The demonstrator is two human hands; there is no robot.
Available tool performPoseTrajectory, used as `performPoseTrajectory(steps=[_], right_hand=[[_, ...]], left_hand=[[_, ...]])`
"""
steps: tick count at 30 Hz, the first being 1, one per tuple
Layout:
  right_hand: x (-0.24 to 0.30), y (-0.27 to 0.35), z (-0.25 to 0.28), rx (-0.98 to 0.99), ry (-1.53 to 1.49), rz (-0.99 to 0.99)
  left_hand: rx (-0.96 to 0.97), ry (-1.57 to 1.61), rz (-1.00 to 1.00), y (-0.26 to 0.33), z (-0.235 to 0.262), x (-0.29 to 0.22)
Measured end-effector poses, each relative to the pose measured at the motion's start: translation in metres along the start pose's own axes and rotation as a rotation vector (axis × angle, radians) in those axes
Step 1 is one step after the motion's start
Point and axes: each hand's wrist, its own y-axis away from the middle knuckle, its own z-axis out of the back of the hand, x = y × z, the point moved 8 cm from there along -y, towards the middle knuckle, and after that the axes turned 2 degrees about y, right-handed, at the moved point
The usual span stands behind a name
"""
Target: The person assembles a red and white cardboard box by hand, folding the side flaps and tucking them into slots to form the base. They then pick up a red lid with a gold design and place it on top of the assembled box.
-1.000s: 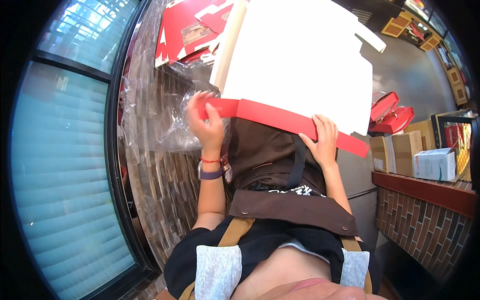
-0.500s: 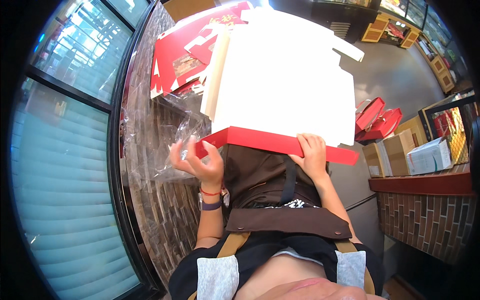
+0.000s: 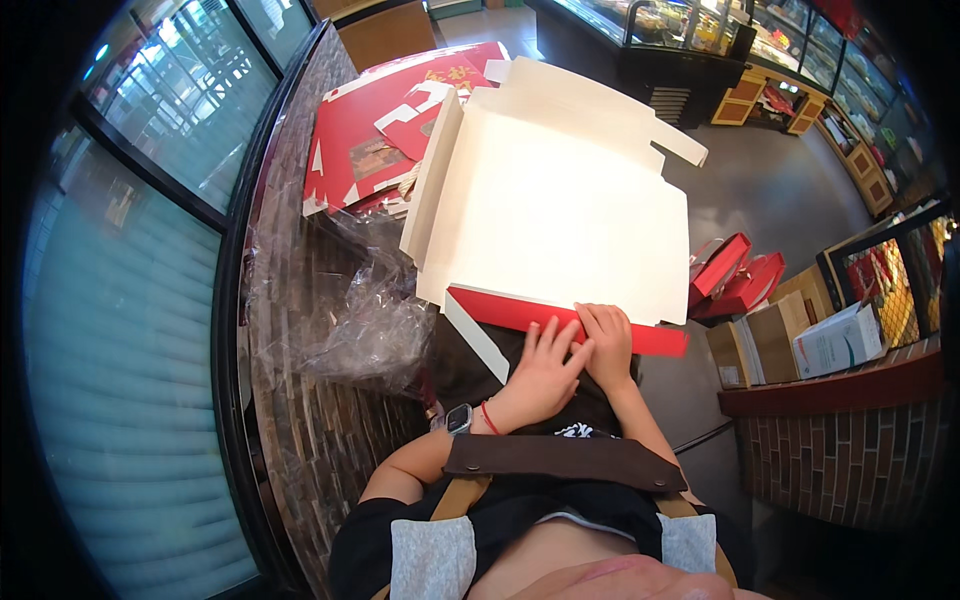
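At the far left stands a tall, black-framed window [image 3: 130, 350] with bluish frosted panes; beside it runs a worktop [image 3: 310, 430] with a brown, wood-like strip pattern, carrying one crumpled heap of clear plastic film [image 3: 370, 320] and, beyond that, an overlapping pile of flat red-and-white printed card pieces [image 3: 350, 140], too jumbled to count. Next comes one large cut cardboard sheet [image 3: 570, 190], its cream-white face up, lying straight ahead of both hands, partly beside the worktop and reaching back over the person's front; a raised side flap edges its left. Along its near edge, one long red cardboard strip [image 3: 510, 308] has its long axis running left to right, its right end dipping toward the person; one narrow white end flap [image 3: 478, 343] slants from its left end toward the person. The left hand [image 3: 543, 380] is the nearer to that flap, its fingers spread and laid on the strip, gripping nothing. Just beside it, fingertips close to touching, the right hand [image 3: 608, 350] is bent over the strip with fingers together, holding it; how firmly, I cannot tell. Farther right are two red carrier bags [image 3: 720, 270], then at least two brown cardboard boxes [image 3: 775, 330] and one white box [image 3: 838, 343] on a dark-red-edged brick ledge [image 3: 840, 385].
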Motion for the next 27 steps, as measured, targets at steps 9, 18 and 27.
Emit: performPoseTrajectory(steps=[9, 18, 27], right_hand=[[-0.001, 0.008, 0.008, 0.071, -0.047, 0.001], [-0.024, 0.003, 0.026, 0.343, -0.195, -0.093], [-0.04, 0.025, 0.056, 0.725, -0.25, -0.375]], left_hand=[[-0.287, -0.281, 0.218, 0.021, 0.034, 0.1], [-0.167, -0.378, 0.116, -0.002, 0.053, 0.11], [0.236, -0.092, 0.186, 0.008, 0.009, 0.099]])
